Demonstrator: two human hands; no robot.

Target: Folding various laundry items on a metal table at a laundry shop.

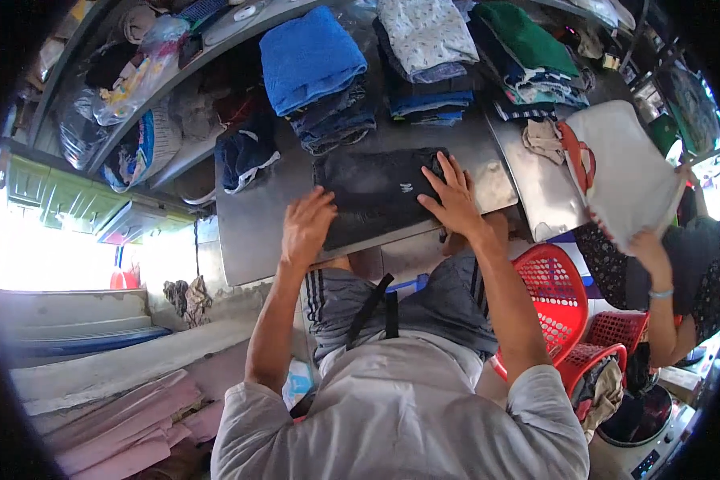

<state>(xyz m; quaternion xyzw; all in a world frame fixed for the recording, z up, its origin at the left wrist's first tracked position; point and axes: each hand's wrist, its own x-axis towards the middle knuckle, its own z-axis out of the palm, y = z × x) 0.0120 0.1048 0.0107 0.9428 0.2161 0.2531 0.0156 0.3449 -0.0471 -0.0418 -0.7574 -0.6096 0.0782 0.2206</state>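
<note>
The black garment [368,178] lies folded on the metal table [252,224] — likely soft, limp and light, best taken by both side edges. The right hand [458,200] rests spread on it, clasping nothing; the left hand [307,226] half-curls by its left edge — contact unclear.

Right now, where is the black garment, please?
Just above the head view's centre, the black garment lies on the table, its right end under the right hand.
</note>
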